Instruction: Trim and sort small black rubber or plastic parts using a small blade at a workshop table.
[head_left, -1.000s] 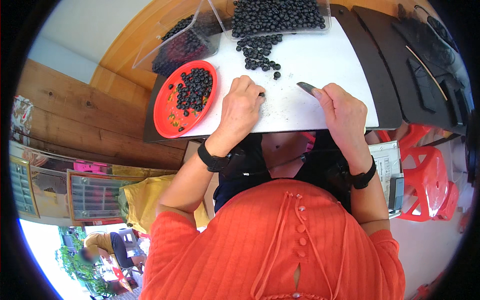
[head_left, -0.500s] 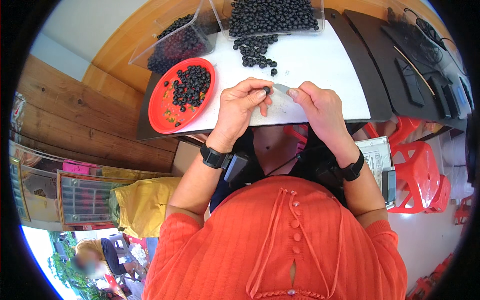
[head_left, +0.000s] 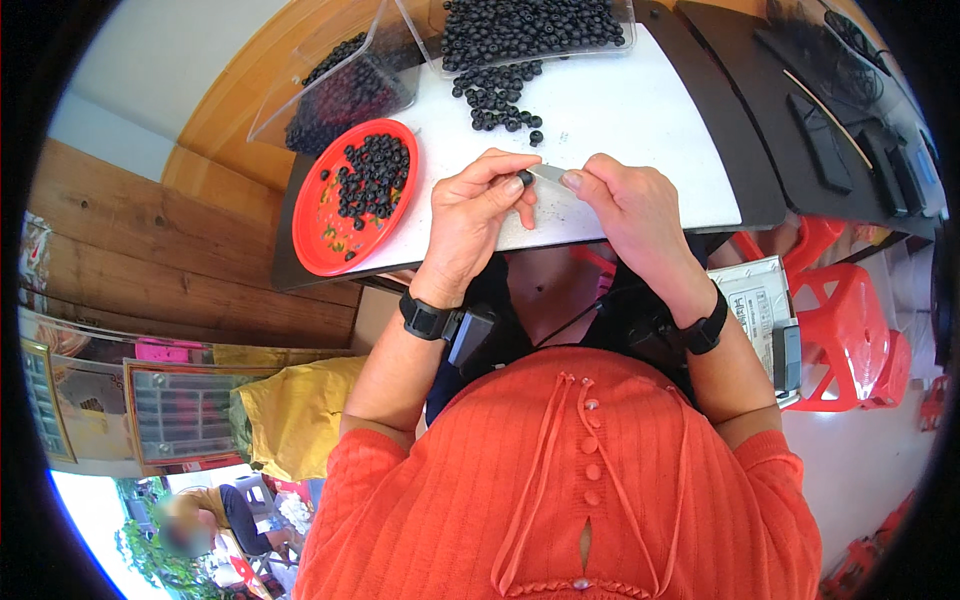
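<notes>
My left hand [head_left: 468, 212] pinches a small black bead [head_left: 525, 178] between thumb and fingers, above the white board [head_left: 620, 100]. A thin, flat metal blade [head_left: 549, 173] is gripped in my right hand [head_left: 640, 205], its handle hidden by the fingers. The blade's tip reaches the bead; I cannot tell whether it cuts into it. Just beyond my hands lies a loose heap of black beads [head_left: 492, 100], one of them [head_left: 536, 137] nearest to me. More beads [head_left: 372, 178] lie on a red oval plate [head_left: 318, 245] to my left.
Two clear plastic bins, one at the back [head_left: 560, 52] and one at the left [head_left: 300, 92], hold many black beads. A dark table [head_left: 715, 70] with a phone-like black slab [head_left: 820, 145] adjoins at right. Red stools [head_left: 845, 340] stand below; a person [head_left: 225, 515] sits far left.
The view has shifted slightly. The blade now shows more plainly against the bead, and my right hand has turned a little. Both hands keep their hold.
</notes>
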